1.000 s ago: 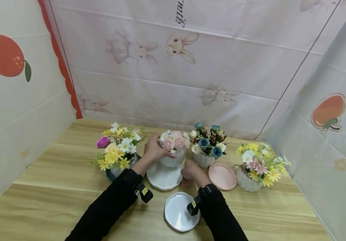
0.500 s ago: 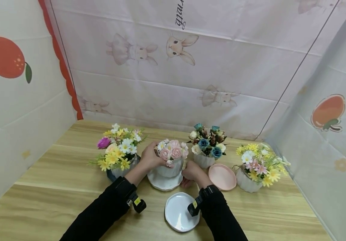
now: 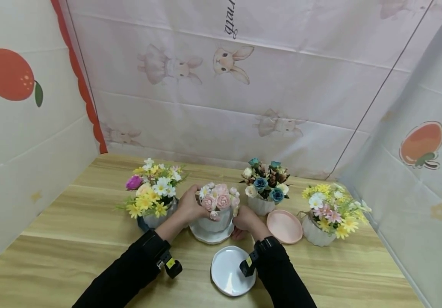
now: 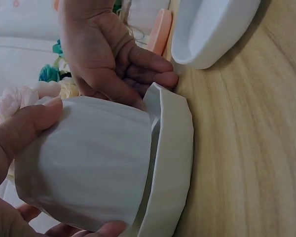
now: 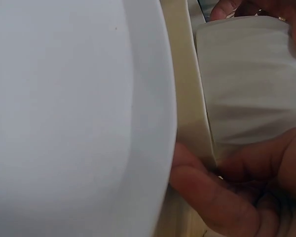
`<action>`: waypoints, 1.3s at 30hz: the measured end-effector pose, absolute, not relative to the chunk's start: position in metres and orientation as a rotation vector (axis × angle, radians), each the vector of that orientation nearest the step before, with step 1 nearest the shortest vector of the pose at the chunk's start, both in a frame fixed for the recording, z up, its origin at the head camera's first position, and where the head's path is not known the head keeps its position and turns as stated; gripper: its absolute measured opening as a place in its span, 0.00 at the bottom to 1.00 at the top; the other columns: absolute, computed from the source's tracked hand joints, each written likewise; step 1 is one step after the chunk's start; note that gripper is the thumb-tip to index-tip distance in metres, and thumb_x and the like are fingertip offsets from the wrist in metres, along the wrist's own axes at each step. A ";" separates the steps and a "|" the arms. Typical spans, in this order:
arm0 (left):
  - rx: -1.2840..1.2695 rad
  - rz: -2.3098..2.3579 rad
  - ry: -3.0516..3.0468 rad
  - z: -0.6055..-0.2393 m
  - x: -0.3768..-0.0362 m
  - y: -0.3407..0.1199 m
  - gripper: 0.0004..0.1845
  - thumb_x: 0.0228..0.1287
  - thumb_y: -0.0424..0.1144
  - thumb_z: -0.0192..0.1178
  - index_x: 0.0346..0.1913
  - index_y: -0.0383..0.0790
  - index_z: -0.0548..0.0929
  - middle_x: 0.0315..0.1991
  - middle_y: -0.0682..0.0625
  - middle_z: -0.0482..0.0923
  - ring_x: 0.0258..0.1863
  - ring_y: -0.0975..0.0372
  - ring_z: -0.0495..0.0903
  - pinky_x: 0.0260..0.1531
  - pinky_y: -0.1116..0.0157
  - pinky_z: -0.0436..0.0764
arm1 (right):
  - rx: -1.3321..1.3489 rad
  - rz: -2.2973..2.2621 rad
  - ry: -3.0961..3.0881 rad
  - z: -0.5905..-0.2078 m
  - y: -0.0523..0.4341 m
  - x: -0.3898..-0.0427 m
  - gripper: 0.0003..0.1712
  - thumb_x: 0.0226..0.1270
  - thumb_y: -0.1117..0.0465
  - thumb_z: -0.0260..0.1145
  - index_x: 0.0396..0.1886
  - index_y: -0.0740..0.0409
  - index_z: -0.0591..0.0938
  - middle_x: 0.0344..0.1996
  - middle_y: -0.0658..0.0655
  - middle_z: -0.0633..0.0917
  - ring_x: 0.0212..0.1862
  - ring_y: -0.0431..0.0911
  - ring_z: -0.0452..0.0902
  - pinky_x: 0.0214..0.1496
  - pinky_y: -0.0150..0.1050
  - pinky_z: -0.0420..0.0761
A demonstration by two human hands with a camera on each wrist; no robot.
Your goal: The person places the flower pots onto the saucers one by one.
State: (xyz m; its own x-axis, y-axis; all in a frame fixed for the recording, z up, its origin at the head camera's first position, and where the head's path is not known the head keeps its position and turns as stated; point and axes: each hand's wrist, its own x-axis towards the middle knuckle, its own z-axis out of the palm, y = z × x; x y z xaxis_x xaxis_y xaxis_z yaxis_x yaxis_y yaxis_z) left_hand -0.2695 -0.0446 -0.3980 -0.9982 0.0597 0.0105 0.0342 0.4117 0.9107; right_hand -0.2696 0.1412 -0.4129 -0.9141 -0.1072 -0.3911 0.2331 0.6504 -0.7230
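Observation:
My left hand (image 3: 190, 207) grips a white ribbed flower pot (image 3: 217, 222) with pink and white flowers (image 3: 219, 199). In the left wrist view, the thumb lies on one side of the pot (image 4: 89, 163) and fingertips show on the other. The pot's base meets the rim of a white wavy-edged saucer (image 4: 173, 153), a narrow dark gap showing between them; whether it touches the saucer's floor is hidden. My right hand (image 3: 246, 220) pinches the saucer's right edge, with fingers on both sides of the rim in the right wrist view.
Nearer me is a white plate (image 3: 230, 273). A pink dish (image 3: 284, 226) lies to the right, between a pot with blue roses (image 3: 261, 205) and one with yellow flowers (image 3: 317, 233). Another potted bouquet (image 3: 153, 192) stands left, close to my left forearm.
My left hand has lowered the flower pot towards me and slightly left, down over the saucer. The right hand has stayed at the saucer's edge.

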 end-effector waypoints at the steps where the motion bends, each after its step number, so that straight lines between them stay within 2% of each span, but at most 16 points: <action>1: 0.094 1.681 2.625 -0.398 -0.269 -0.045 0.47 0.22 0.31 0.82 0.54 0.41 0.70 0.46 0.44 0.72 0.43 0.52 0.72 0.40 0.56 0.74 | 0.085 -1.167 2.471 -0.413 0.141 -0.269 0.09 0.62 0.73 0.51 0.27 0.73 0.77 0.13 0.63 0.80 0.17 0.52 0.79 0.20 0.42 0.80; 4: 0.114 1.668 2.627 -0.399 -0.266 -0.046 0.45 0.21 0.31 0.82 0.51 0.41 0.69 0.43 0.44 0.72 0.40 0.52 0.73 0.37 0.57 0.74 | 0.034 -1.204 2.468 -0.413 0.142 -0.268 0.08 0.63 0.74 0.52 0.36 0.73 0.77 0.13 0.65 0.80 0.17 0.54 0.80 0.19 0.43 0.80; 8: 0.136 1.661 2.628 -0.399 -0.263 -0.046 0.45 0.22 0.28 0.81 0.52 0.38 0.68 0.42 0.42 0.72 0.40 0.51 0.73 0.36 0.56 0.75 | 0.004 -1.216 2.473 -0.413 0.143 -0.268 0.11 0.63 0.75 0.51 0.44 0.71 0.75 0.13 0.66 0.79 0.17 0.55 0.80 0.19 0.44 0.80; 14: 0.115 1.679 2.595 -0.404 -0.261 -0.047 0.48 0.22 0.29 0.82 0.55 0.36 0.67 0.47 0.40 0.71 0.46 0.49 0.72 0.44 0.53 0.75 | 0.064 -1.175 2.470 -0.416 0.142 -0.272 0.07 0.62 0.75 0.50 0.34 0.70 0.75 0.14 0.64 0.80 0.17 0.52 0.79 0.19 0.41 0.80; 19: 0.120 1.659 2.602 -0.407 -0.261 -0.048 0.50 0.21 0.29 0.82 0.56 0.35 0.66 0.52 0.39 0.70 0.52 0.47 0.70 0.51 0.52 0.71 | 0.092 -1.142 2.469 -0.418 0.142 -0.274 0.08 0.63 0.74 0.50 0.28 0.70 0.75 0.14 0.63 0.80 0.16 0.50 0.79 0.20 0.40 0.80; 27: 0.122 1.608 2.615 -0.406 -0.260 -0.049 0.51 0.23 0.31 0.82 0.58 0.36 0.64 0.53 0.39 0.70 0.53 0.47 0.70 0.51 0.51 0.71 | 0.092 -1.124 2.469 -0.418 0.141 -0.273 0.08 0.63 0.74 0.50 0.27 0.70 0.76 0.14 0.63 0.80 0.16 0.49 0.79 0.20 0.40 0.80; 39: 0.207 1.558 2.641 -0.406 -0.262 -0.052 0.51 0.25 0.33 0.82 0.59 0.36 0.64 0.53 0.39 0.70 0.53 0.47 0.70 0.51 0.51 0.70 | 0.050 -1.099 2.472 -0.415 0.139 -0.278 0.09 0.64 0.75 0.47 0.33 0.70 0.75 0.12 0.64 0.79 0.16 0.52 0.79 0.19 0.42 0.80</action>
State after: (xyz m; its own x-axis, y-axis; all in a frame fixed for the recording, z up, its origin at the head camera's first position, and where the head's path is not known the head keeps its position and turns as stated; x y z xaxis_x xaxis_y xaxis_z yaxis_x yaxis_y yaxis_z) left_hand -0.2622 -0.0518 -0.4062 -0.9886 0.1503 0.0091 0.0807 0.4777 0.8748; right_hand -0.2775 0.1387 -0.4149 -0.9057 -0.1395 -0.4003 0.2038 0.6847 -0.6998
